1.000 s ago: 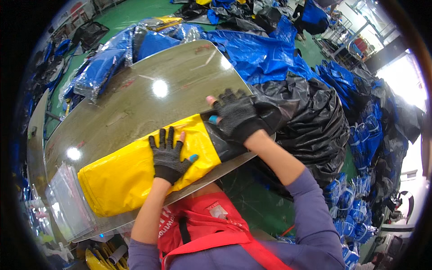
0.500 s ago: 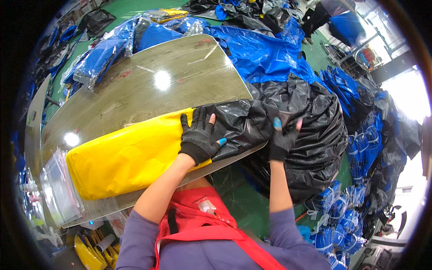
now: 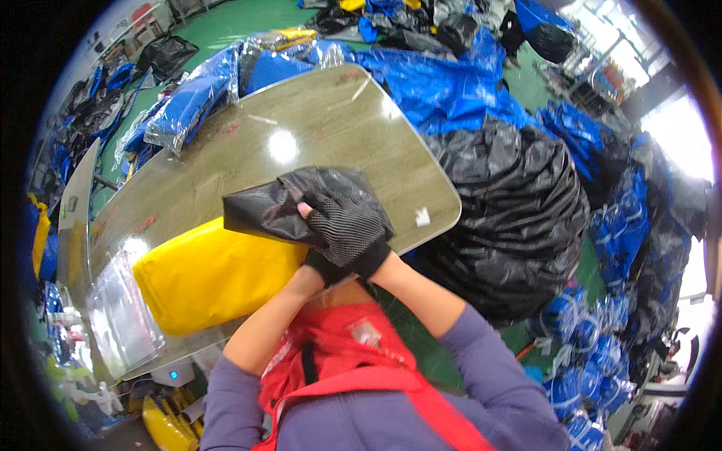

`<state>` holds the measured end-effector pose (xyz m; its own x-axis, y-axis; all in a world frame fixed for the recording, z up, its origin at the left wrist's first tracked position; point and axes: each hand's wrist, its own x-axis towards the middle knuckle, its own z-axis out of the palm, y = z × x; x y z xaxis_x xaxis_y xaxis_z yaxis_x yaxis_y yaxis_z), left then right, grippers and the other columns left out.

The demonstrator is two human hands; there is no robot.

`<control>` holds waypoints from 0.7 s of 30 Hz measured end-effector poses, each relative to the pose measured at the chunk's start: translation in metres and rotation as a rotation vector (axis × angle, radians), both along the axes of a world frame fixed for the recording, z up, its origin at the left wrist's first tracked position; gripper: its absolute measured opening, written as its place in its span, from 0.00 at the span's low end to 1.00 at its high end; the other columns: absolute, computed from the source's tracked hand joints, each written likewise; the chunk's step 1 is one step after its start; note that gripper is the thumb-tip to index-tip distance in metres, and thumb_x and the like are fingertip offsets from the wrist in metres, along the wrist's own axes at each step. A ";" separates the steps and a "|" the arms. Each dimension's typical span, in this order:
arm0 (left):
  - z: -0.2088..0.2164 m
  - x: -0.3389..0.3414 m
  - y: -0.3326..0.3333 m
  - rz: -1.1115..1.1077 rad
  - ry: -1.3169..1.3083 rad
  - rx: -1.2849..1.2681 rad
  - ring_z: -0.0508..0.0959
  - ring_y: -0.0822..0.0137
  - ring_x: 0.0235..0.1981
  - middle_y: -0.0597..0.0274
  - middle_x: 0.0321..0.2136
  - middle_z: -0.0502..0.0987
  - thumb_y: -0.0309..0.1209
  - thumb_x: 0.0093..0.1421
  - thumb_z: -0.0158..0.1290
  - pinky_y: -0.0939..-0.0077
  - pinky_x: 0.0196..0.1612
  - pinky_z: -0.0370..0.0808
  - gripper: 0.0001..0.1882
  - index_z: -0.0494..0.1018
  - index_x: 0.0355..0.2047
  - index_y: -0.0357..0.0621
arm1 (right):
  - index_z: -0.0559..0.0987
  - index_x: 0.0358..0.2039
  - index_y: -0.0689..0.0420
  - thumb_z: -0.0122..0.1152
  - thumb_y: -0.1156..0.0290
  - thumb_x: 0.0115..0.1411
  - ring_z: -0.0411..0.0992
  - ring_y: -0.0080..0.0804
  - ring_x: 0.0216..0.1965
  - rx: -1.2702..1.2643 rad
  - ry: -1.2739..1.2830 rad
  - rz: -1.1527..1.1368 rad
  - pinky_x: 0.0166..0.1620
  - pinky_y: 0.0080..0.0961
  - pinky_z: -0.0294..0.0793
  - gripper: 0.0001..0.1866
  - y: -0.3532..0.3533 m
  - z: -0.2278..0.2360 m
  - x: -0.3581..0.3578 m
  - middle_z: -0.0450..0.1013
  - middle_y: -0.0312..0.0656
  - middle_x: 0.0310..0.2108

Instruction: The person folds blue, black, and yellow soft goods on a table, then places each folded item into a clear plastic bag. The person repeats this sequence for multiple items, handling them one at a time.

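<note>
A clear plastic bag (image 3: 170,139) holds folded blue sheeting (image 3: 195,107); the black-gloved right hand (image 3: 348,229) overlaps glossy black sheeting (image 3: 263,210) and the left hand (image 3: 323,265), both grips unclear.

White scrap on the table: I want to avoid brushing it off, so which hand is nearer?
Right. The right hand, on the black sheet, is left of the white scrap; the left hand, mostly hidden beneath the right, shows farther left.

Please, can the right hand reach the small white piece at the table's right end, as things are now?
Probably yes: the right hand lies over the black material, and only the material's edge and some tabletop seem to separate it from the small white piece, which nothing covers.
</note>
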<state>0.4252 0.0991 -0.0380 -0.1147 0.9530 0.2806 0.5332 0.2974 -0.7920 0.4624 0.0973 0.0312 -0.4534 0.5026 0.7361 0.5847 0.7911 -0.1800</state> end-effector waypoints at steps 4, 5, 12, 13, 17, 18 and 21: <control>0.008 -0.039 -0.009 -1.032 -1.154 -0.195 0.62 0.43 0.60 0.42 0.51 0.71 0.52 0.55 0.52 0.47 0.66 0.49 0.35 0.71 0.49 0.31 | 0.77 0.45 0.57 0.63 0.70 0.53 0.73 0.46 0.46 -0.476 0.482 -0.290 0.49 0.38 0.72 0.18 0.006 0.000 0.030 0.75 0.48 0.44; 0.002 -0.041 -0.005 -1.053 -1.230 -0.172 0.60 0.42 0.62 0.41 0.53 0.69 0.54 0.54 0.52 0.44 0.66 0.46 0.36 0.71 0.50 0.31 | 0.77 0.46 0.58 0.64 0.69 0.55 0.73 0.40 0.45 -0.603 0.921 -0.220 0.46 0.35 0.73 0.18 0.009 -0.006 0.048 0.75 0.45 0.43; -0.027 -0.017 0.019 -0.952 -1.493 -0.092 0.62 0.36 0.57 0.33 0.53 0.64 0.60 0.42 0.61 0.50 0.62 0.55 0.46 0.67 0.49 0.32 | 0.74 0.51 0.58 0.66 0.65 0.57 0.73 0.34 0.44 -0.731 1.785 -0.154 0.43 0.33 0.76 0.22 0.016 -0.078 0.140 0.74 0.40 0.46; -0.025 -0.010 0.017 -0.910 -1.520 -0.140 0.61 0.36 0.58 0.33 0.55 0.63 0.60 0.41 0.61 0.49 0.63 0.54 0.48 0.66 0.52 0.32 | 0.74 0.51 0.58 0.66 0.64 0.58 0.73 0.34 0.44 -0.766 1.829 -0.132 0.44 0.33 0.76 0.22 0.014 -0.084 0.142 0.73 0.40 0.46; -0.025 0.001 0.017 -0.849 -1.390 -0.062 0.53 0.38 0.64 0.37 0.61 0.58 0.58 0.44 0.59 0.48 0.66 0.45 0.51 0.60 0.58 0.31 | 0.72 0.54 0.60 0.63 0.66 0.59 0.70 0.33 0.50 -0.992 1.736 0.409 0.51 0.31 0.72 0.24 0.002 -0.086 0.115 0.71 0.42 0.50; -0.032 0.000 0.014 -0.885 -1.367 -0.032 0.52 0.39 0.65 0.38 0.62 0.58 0.58 0.46 0.58 0.48 0.67 0.43 0.50 0.60 0.59 0.32 | 0.71 0.55 0.59 0.64 0.65 0.58 0.69 0.35 0.52 -0.952 1.541 0.214 0.53 0.34 0.70 0.25 -0.002 -0.082 0.099 0.71 0.43 0.51; -0.065 -0.007 0.011 -0.657 -1.437 -0.640 0.53 0.48 0.66 0.49 0.63 0.60 0.58 0.51 0.51 0.49 0.67 0.44 0.43 0.60 0.62 0.45 | 0.70 0.58 0.51 0.66 0.61 0.51 0.64 0.46 0.58 -0.431 0.412 -0.278 0.60 0.45 0.60 0.33 -0.012 -0.065 0.045 0.69 0.49 0.54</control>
<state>0.4179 0.1105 -0.1025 0.5143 0.8507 -0.1089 0.7661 -0.3986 0.5041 0.5069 0.0851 -0.0336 0.0116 0.8490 0.5283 0.5720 0.4278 -0.6999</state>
